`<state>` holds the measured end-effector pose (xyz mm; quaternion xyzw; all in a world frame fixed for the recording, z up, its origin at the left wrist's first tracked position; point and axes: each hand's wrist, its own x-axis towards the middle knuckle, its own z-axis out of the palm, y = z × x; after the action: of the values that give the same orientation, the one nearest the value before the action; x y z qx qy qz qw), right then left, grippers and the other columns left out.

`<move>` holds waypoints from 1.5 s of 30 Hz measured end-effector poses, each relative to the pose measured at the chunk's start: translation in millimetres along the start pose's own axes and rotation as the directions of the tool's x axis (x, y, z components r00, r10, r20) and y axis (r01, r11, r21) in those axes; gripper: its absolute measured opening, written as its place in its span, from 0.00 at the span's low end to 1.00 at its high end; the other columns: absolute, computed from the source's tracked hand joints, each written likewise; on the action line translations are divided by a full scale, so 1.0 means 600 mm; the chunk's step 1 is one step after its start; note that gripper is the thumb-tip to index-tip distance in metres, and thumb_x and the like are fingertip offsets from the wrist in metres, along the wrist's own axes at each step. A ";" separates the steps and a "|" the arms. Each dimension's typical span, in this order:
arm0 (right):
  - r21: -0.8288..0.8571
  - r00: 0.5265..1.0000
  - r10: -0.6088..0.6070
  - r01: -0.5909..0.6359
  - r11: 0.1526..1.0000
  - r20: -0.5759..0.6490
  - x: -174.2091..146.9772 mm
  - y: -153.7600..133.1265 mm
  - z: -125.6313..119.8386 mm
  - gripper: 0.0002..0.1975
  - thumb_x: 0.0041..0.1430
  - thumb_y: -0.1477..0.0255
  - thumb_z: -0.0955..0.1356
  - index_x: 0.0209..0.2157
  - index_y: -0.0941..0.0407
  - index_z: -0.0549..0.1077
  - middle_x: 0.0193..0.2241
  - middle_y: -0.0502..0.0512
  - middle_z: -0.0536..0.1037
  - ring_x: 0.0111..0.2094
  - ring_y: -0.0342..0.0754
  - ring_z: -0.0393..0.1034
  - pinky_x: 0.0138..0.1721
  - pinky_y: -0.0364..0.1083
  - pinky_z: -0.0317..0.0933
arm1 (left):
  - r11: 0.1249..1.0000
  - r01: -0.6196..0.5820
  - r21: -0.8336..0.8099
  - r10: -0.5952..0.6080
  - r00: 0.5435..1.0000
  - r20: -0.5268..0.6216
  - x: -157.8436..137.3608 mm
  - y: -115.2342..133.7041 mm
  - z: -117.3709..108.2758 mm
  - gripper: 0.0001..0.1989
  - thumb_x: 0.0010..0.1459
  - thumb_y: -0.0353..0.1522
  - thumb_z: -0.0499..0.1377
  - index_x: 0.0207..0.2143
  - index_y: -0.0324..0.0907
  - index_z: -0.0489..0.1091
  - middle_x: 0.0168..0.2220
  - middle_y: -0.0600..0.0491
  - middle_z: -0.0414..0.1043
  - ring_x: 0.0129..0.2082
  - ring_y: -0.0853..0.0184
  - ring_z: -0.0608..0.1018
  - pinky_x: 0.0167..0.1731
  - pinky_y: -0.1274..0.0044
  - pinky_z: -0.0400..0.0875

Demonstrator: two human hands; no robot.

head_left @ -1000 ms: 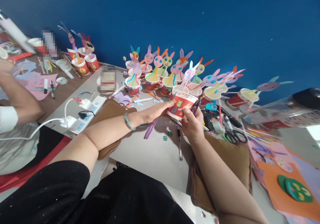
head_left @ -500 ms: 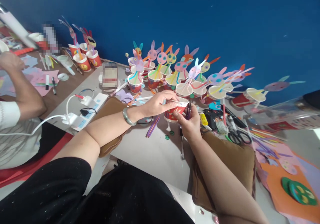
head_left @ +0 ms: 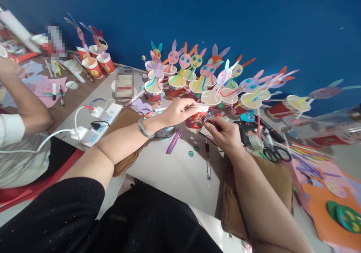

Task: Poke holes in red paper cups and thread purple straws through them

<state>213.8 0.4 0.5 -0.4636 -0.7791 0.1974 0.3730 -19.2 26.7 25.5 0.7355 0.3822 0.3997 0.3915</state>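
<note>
My left hand (head_left: pixel 180 112) grips a red paper cup (head_left: pixel 195 120) by its white rim, with the thumb on the outside. The cup is held upright above the table. At the cup's right side, my right hand (head_left: pixel 224 131) has its fingers pinched together around a thin dark object that I cannot make out, close to the cup's wall. Beneath the hands lie purple strips (head_left: pixel 174 141), two small green paper discs (head_left: pixel 191 153) and a pen (head_left: pixel 208 161).
Behind stand several paper cups (head_left: pixel 176 91) with straw-necked paper animal heads. To the right are scissors (head_left: pixel 278 153), coloured sticks and orange paper (head_left: pixel 320 215). A power strip (head_left: pixel 105 123) with white plugs lies left. A co-worker's arm (head_left: pixel 25 95) rests at far left.
My right hand has let go of the cup's front and moved slightly right, fingers now pinched. The cup has turned so its printed figure shows. My left hand stays on the rim.
</note>
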 end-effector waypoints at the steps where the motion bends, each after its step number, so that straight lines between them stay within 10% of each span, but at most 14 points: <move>1: -0.031 1.000 -0.011 0.011 0.999 0.014 0.000 -0.002 -0.001 0.28 0.64 0.43 0.67 0.32 0.55 0.79 0.19 0.49 0.71 0.20 0.42 0.59 0.25 0.44 0.55 | 1.000 -0.010 0.028 0.010 1.000 -0.002 0.000 0.000 0.001 0.10 0.66 0.36 0.59 0.39 0.39 0.77 0.37 0.51 0.80 0.36 0.69 0.76 0.39 0.75 0.68; 10: -0.238 0.998 -0.047 0.034 0.971 -0.049 -0.003 -0.002 0.002 0.27 0.68 0.48 0.64 0.35 0.56 0.82 0.25 0.56 0.79 0.23 0.46 0.68 0.29 0.46 0.58 | 0.911 -0.090 0.402 0.101 0.995 -0.006 0.000 -0.005 0.009 0.10 0.67 0.34 0.59 0.31 0.42 0.73 0.31 0.54 0.75 0.39 0.64 0.76 0.52 0.67 0.64; 45: -0.338 0.996 -0.067 0.046 0.940 -0.050 -0.010 -0.003 0.015 0.26 0.70 0.49 0.63 0.35 0.55 0.81 0.24 0.57 0.80 0.24 0.47 0.70 0.29 0.46 0.55 | 0.854 -0.155 0.497 0.112 0.987 0.116 -0.005 0.001 0.006 0.14 0.71 0.35 0.51 0.35 0.43 0.73 0.39 0.51 0.77 0.48 0.62 0.75 0.67 0.61 0.55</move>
<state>207.6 -5.3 -6.3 -0.5036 -0.8027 0.0364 0.3175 -17.4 22.8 23.9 0.8528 0.4047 0.2812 0.1726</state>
